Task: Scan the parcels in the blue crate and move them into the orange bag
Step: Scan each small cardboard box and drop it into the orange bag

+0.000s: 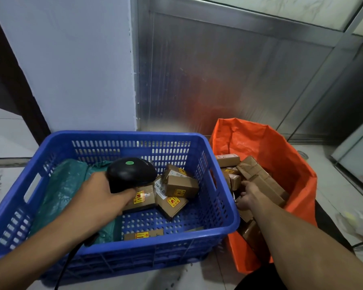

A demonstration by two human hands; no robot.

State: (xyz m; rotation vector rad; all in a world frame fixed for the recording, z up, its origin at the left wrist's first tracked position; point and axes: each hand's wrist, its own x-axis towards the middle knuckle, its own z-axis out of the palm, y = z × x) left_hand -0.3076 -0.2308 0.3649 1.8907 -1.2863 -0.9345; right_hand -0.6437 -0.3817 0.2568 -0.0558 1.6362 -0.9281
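Note:
The blue crate (117, 136) sits on the floor and holds several small cardboard parcels (181, 186) with yellow stickers, plus a green plastic mailer (65, 185) on its left side. My left hand (105, 197) grips a black barcode scanner (130, 172) above the parcels, its head pointing down and right at them. To the right of the crate stands the open orange bag (266, 143), with several brown boxes (258, 172) inside. My right hand (247, 195) reaches into the bag, its fingers spread and resting on the boxes there.
A white wall and a metal-panelled door stand right behind the crate and bag. The scanner's black cable (69, 260) hangs over the crate's near rim. A crumpled plastic wrapper (358, 222) lies on the tiled floor at far right.

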